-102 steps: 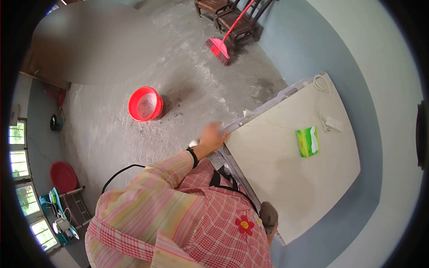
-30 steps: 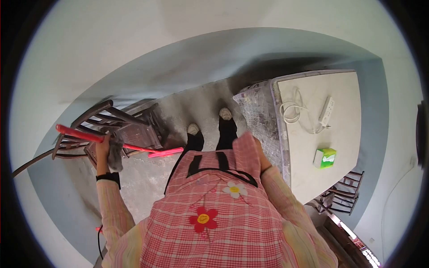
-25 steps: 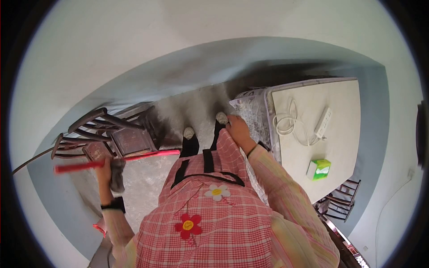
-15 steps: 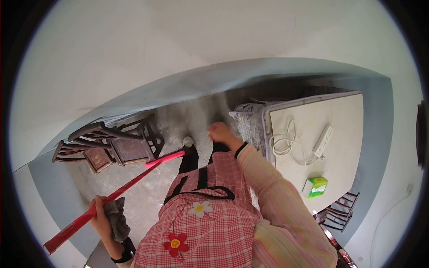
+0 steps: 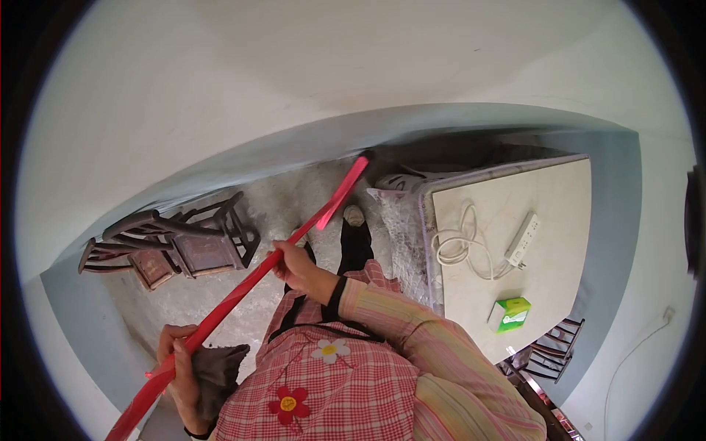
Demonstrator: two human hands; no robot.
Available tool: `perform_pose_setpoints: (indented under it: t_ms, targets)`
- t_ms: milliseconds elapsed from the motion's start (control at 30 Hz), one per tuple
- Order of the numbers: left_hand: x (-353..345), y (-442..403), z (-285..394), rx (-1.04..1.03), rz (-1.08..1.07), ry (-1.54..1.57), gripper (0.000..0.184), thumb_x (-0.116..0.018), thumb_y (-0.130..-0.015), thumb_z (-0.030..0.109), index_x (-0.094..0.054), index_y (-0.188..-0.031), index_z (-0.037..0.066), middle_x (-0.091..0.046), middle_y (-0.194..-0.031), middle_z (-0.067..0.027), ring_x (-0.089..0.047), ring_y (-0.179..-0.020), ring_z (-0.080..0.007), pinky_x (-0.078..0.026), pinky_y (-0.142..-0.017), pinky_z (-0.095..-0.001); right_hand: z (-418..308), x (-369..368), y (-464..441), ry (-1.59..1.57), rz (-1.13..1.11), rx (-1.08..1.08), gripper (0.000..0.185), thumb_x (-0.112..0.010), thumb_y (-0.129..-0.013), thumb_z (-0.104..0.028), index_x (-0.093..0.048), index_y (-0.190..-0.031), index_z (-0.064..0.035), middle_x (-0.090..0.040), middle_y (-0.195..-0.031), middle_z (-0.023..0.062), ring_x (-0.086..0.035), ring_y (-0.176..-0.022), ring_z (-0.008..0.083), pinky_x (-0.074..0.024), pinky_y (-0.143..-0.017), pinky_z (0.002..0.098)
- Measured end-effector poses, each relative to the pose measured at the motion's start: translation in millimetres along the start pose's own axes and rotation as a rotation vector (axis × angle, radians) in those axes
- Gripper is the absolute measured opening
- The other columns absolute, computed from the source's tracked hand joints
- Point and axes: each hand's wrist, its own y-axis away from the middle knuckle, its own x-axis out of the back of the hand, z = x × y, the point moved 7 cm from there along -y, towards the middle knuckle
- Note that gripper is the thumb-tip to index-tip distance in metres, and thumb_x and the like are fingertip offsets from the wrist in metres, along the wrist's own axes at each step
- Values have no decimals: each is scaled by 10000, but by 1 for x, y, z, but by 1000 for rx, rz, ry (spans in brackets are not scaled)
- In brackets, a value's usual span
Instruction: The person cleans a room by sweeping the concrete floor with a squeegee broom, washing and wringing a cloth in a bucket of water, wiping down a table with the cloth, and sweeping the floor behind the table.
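Observation:
A long red pole with a pink bar-shaped head slants across the view, from the lower left up to the floor near the wall. My left hand is wrapped around the pole's lower part. Beside that hand hangs a crumpled grey cloth; how it is held is hidden. Higher up the pole, my right hand has its fingers closed around it. The pink head lies just above my shoes, and its far end reaches close to the foot of the wall.
Dark wooden chairs stand along the wall on the left. A pale-topped table on the right bears a white power strip with coiled cord and a green box. Another chair stands beyond the table.
My right hand has come down and left onto the pole and now grips it. The pink head has swung up and right toward the wall. The left hand keeps its hold.

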Motion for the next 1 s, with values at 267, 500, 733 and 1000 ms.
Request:
perform_pose_setpoints:
  t_ms: [267,500,733,1000]
  targets:
    - [20,1,17,-50,196,568,420,-542,-850,385,-480,-1073,35,-566,-759,-121,-565,-622,-208,-480,-594,-286,-115,31,38,-179,165,582,171,-494,-829,-229,-494,-752,-76,-512,-616,37,-449,-454,134,-323,-396,248]
    - [-15,-29,50,-87,106,532,373,-541,-847,319,-460,-1082,40,-605,-804,-151,-583,-613,-204,-492,-592,-276,-215,63,75,-273,326,834,159,-508,-803,-215,-477,-699,-98,-499,-601,32,-405,-408,129,-297,-361,261]
    - [-65,-62,69,-92,57,550,387,-505,-833,338,-492,-1034,7,-566,-892,-130,-572,-767,-204,-475,-734,-298,-296,110,118,-334,404,1045,137,-534,-786,-198,-491,-712,-91,-499,-598,34,-392,-386,139,-311,-353,284]
    - [-224,-87,51,-193,-500,392,463,-531,-802,287,-544,-1101,-65,-627,-933,-171,-612,-833,-222,-459,-811,-315,-279,88,141,-569,155,1003,195,-592,-831,-262,-494,-856,-95,-538,-685,43,-517,-613,172,-427,-543,299]
